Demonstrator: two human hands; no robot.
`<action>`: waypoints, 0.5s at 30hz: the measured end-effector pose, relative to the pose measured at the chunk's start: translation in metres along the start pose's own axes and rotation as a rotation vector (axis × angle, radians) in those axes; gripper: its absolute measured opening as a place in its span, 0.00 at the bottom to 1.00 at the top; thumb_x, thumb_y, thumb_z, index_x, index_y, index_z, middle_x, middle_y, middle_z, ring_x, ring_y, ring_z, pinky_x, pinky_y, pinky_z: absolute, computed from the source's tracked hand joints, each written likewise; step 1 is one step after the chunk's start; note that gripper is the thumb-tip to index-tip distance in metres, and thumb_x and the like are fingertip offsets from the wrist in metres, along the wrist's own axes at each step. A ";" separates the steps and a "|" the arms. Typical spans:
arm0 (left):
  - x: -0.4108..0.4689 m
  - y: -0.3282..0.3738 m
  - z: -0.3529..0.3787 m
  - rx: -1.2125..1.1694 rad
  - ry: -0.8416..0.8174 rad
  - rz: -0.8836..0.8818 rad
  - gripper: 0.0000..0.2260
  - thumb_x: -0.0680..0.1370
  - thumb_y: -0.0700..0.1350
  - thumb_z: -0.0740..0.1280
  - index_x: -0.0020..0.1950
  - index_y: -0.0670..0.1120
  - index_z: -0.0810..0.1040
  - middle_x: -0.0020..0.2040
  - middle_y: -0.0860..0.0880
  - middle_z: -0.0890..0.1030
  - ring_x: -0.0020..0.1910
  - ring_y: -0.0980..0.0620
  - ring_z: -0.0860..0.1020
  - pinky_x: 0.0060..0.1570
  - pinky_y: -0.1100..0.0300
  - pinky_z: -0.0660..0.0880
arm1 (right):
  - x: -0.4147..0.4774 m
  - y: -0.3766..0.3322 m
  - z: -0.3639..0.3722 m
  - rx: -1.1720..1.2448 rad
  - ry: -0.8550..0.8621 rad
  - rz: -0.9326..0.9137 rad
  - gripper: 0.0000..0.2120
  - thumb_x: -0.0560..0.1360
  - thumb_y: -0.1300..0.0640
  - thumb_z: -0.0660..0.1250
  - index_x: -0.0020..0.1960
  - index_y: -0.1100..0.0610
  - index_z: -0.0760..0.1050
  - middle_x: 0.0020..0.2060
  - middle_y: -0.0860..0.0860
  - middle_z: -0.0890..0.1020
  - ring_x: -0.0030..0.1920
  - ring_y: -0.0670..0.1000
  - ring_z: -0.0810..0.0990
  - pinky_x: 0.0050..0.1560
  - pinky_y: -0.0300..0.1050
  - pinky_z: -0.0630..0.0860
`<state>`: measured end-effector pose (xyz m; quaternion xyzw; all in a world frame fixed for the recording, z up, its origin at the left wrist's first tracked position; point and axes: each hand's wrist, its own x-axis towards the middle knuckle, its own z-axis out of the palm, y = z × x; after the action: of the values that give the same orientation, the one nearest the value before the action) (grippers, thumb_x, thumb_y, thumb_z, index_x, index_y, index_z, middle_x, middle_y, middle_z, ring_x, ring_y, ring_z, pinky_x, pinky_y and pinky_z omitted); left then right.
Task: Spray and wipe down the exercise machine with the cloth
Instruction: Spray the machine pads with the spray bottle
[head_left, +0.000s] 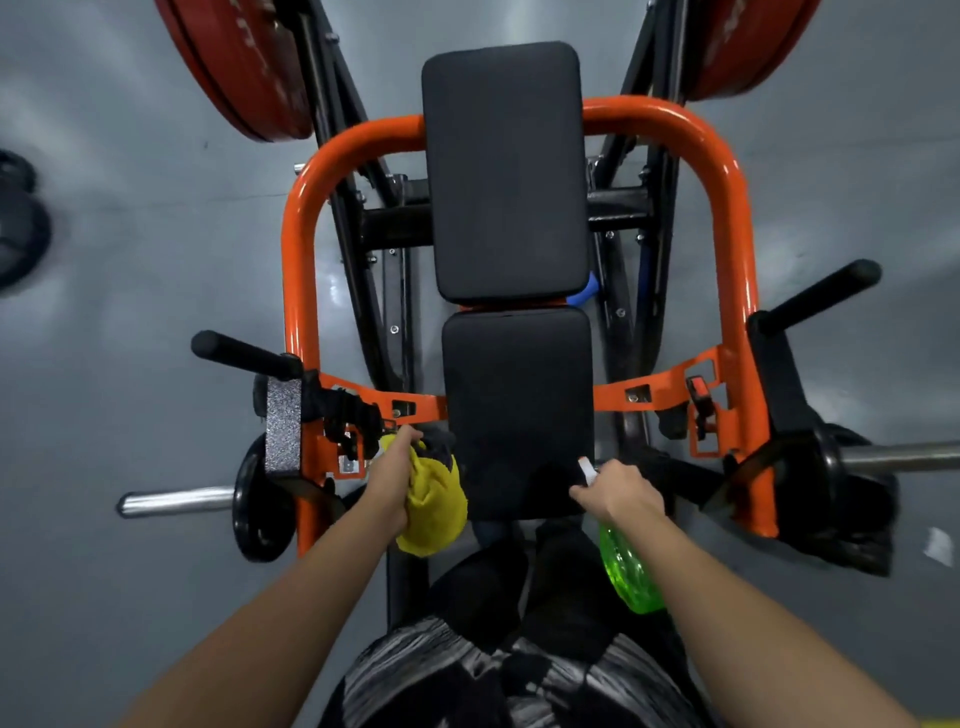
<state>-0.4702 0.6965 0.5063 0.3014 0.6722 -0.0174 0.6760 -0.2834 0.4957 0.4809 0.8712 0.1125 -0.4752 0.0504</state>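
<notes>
The exercise machine has an orange tube frame, a black seat pad near me and a longer black back pad beyond it. My left hand grips a bunched yellow cloth at the seat pad's left edge, beside the orange bracket. My right hand holds a green spray bottle by its neck at the seat pad's right front corner, its white nozzle over the pad. The bottle body hangs below my wrist.
Black handle grips stick out at left and right. Chrome bar ends with black plates flank the seat. Red weight plates hang at the far top corners. Grey floor lies on both sides. My legs are below the seat.
</notes>
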 end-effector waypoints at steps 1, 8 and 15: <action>-0.001 0.000 -0.001 0.004 0.016 -0.003 0.22 0.76 0.53 0.68 0.60 0.37 0.83 0.54 0.36 0.85 0.50 0.38 0.85 0.59 0.45 0.80 | 0.000 -0.001 0.004 -0.022 -0.035 -0.017 0.23 0.75 0.41 0.68 0.64 0.55 0.76 0.57 0.53 0.80 0.57 0.57 0.81 0.49 0.47 0.74; 0.001 -0.003 -0.005 -0.074 0.091 0.028 0.21 0.78 0.54 0.67 0.62 0.39 0.83 0.54 0.36 0.85 0.48 0.39 0.85 0.54 0.46 0.81 | -0.005 -0.026 0.031 -0.178 -0.127 -0.202 0.19 0.75 0.44 0.67 0.61 0.53 0.77 0.52 0.51 0.77 0.56 0.57 0.81 0.49 0.47 0.73; 0.005 0.012 0.017 -0.112 -0.019 0.012 0.21 0.77 0.53 0.66 0.58 0.38 0.84 0.53 0.37 0.86 0.48 0.39 0.84 0.57 0.44 0.81 | -0.001 -0.008 0.019 0.104 0.006 -0.017 0.17 0.76 0.42 0.66 0.55 0.55 0.77 0.52 0.53 0.81 0.53 0.58 0.82 0.47 0.47 0.76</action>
<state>-0.4492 0.7008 0.5052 0.2669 0.6639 0.0212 0.6983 -0.3011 0.4998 0.4719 0.8732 0.0953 -0.4780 0.0008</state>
